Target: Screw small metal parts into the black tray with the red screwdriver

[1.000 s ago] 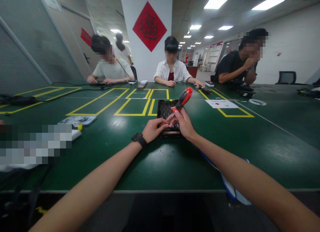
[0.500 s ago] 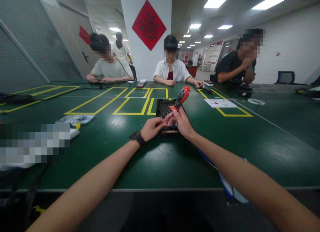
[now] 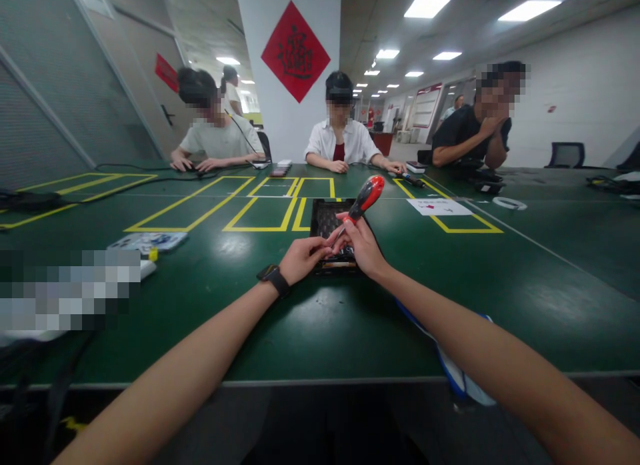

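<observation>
Both your bare forearms reach out over the near edge of the green counter, and a smartwatch sits on your left wrist. Your left hand has its grip pinched together at the tip of the screwdriver's thin shaft; whether anything small sits between those fingertips is too fine to tell. Your right hand has its grip wrapped around the red-and-black screwdriver low on the handle, which tilts up and away to the right while the shaft points down toward your left fingertips. Both hands hover just above the near end of a black tray lying on the counter. To your left lie a printed card and a small yellow item. Beyond the tray run yellow tape rectangles, and to the right lies a white sheet. At the far side three people sit at the counter before a white pillar bearing a red diamond sign.
</observation>
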Demonstrator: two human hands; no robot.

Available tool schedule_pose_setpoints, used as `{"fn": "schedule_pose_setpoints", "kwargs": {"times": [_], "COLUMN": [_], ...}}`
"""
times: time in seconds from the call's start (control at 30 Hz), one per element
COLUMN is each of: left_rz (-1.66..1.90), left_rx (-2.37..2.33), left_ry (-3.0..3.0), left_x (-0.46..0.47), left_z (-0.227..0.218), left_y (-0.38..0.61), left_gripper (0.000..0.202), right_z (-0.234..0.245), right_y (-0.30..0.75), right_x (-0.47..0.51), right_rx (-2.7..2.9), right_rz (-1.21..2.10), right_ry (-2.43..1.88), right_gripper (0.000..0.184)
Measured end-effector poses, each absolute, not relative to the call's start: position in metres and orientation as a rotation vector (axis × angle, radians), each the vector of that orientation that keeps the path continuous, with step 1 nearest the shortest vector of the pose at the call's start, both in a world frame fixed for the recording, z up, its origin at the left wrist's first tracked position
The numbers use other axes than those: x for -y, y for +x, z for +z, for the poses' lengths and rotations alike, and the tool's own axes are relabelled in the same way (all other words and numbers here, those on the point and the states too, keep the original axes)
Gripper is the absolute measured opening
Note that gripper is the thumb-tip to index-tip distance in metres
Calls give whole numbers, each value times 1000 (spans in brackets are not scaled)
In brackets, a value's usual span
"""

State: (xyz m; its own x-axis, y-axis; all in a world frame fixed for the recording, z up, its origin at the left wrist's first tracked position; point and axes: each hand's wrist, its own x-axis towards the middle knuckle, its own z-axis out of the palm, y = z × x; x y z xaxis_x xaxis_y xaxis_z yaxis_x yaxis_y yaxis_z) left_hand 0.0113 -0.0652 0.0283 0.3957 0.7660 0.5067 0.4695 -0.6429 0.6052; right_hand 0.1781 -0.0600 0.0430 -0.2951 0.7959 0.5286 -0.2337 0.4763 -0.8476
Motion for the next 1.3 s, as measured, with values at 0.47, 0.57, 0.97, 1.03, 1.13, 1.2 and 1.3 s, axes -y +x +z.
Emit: {"fn": "schedule_pose_setpoints", "kwargs": {"times": [0.47, 0.57, 0.97, 1.03, 1.13, 1.2, 1.3], "left_rz": [1071, 1075, 1058, 1046, 1035, 1046, 1106], "left_rx": [-1102, -1066, -1122, -1113, -1061, -1048, -1067], "left_ry": [2397, 2364, 2282, 2311, 2337, 2348, 2385], "left_x": [58, 59, 61, 61, 60, 59, 60], "left_z": [26, 26, 29, 29, 28, 27, 26], "left_y": [7, 8, 11, 10, 9, 9, 11], "left_gripper": [22, 22, 21, 20, 21, 21, 20], "right_z": [44, 43, 45, 45, 44, 43, 43], "right_y": [178, 178, 178, 178, 177, 176, 176], "right_x": [60, 58, 61, 61, 61, 60, 60], "right_rx": [1575, 1544, 1565, 1573, 1553, 1529, 1511], "right_rz": [1107, 1060, 1040, 1057, 1022, 987, 964], "right_ry": [-523, -570, -548, -540, -561, -579, -577], "right_gripper": [32, 32, 33, 33, 33, 32, 32]}}
